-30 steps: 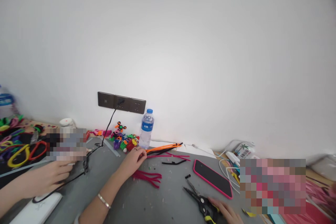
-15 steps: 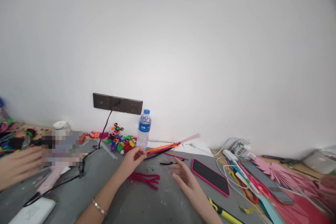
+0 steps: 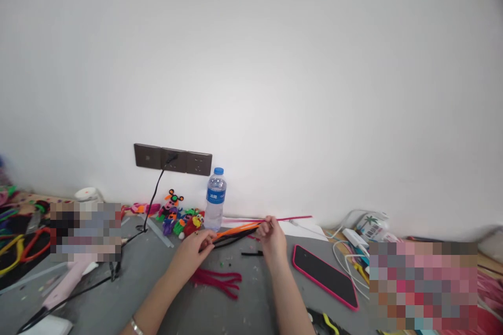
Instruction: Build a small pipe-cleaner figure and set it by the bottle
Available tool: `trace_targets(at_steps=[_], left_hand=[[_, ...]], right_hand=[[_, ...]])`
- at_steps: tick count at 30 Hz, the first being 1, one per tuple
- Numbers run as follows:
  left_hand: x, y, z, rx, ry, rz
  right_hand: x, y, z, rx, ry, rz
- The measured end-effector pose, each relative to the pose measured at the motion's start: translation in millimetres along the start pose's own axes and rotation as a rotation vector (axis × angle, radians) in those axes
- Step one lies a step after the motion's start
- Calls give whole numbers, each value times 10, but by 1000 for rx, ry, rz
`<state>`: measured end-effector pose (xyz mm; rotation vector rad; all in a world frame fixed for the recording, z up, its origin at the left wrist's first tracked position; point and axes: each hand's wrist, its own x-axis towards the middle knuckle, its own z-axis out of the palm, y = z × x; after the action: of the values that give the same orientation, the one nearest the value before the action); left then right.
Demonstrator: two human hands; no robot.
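My left hand [image 3: 201, 244] is closed at the left ends of several orange pipe cleaners [image 3: 236, 231] and black pipe cleaners [image 3: 231, 241]. With thumb and fingers pinched, my right hand [image 3: 273, 235] holds a dark pink pipe cleaner [image 3: 296, 218], which sticks out to both sides above the others. A bunch of bent crimson pipe cleaners [image 3: 220, 279] lies on the grey mat [image 3: 236, 316] below my hands. Left of my right wrist is a short black piece [image 3: 250, 254].
A water bottle [image 3: 215, 204] stands by the wall beside small colourful pipe-cleaner figures [image 3: 173, 214]. A pink-cased phone [image 3: 325, 277] lies at right, near white cables [image 3: 346, 256]. At left are a pink corded tool [image 3: 66, 282] and orange-handled scissors [image 3: 37, 245].
My right hand has moved up from the mat and pinched the pink pipe cleaner. My left hand stays at the bundle. Another person's hand at far left has gone from view.
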<state>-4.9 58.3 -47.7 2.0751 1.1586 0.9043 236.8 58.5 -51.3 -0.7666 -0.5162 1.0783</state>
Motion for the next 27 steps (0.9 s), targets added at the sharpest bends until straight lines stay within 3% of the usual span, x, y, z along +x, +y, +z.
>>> trace_targets(at_steps=[3,6,8,13,16,19,25,27], left_hand=[[12,-63,-18,3,29,-8],[25,-87,-4,-33,78,-9],[36,-71,21,-143,102,-43],[51,74,63,-674,62,-232],[44,167,38,-852,146,-314],[32,219,-5,-945,199,-340],[26,241,-5,-902,79,-330],[32,226,21,-929,102,-335]], right_hand=[[41,-141,-231,68,78,-41],[35,-193,-277,88,80,-17],[-2,-154,-189,81,34,24],[-160,114,176,-5,-144,188],[-246,253,312,-71,-226,277],[-308,281,383,-70,-256,308],[-395,174,489,61,-302,259],[-415,183,504,52,-328,253]])
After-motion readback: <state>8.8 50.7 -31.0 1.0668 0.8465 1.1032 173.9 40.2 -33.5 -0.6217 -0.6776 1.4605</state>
